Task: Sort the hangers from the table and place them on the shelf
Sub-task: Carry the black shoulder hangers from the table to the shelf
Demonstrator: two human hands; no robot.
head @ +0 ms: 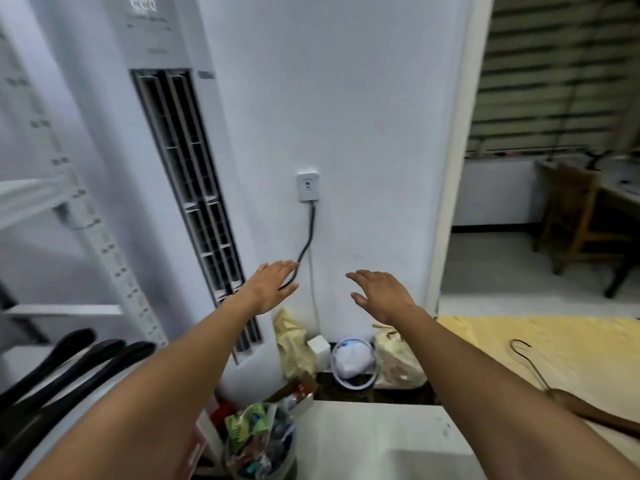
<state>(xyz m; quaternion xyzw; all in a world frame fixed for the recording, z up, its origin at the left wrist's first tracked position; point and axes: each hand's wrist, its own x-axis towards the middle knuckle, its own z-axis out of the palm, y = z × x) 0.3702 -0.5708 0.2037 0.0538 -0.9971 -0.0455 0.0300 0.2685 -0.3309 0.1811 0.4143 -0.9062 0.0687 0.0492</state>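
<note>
Both my arms reach forward through mid-frame, palms down, toward the white wall. My left hand (273,285) is flat, fingers straight and close together, holding nothing. My right hand (381,294) is empty too, fingers relaxed and slightly apart, thumb out. A wooden hanger (595,415) lies on the yellow tablecloth (519,337) at lower right. Black hangers (86,362) show at lower left, beside the white shelf rack (65,309).

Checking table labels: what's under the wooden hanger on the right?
The wooden hanger lies directly on a yellow cloth. Whatever surface the cloth covers is hidden, and the hanger's far end runs off the frame's right edge.
</note>
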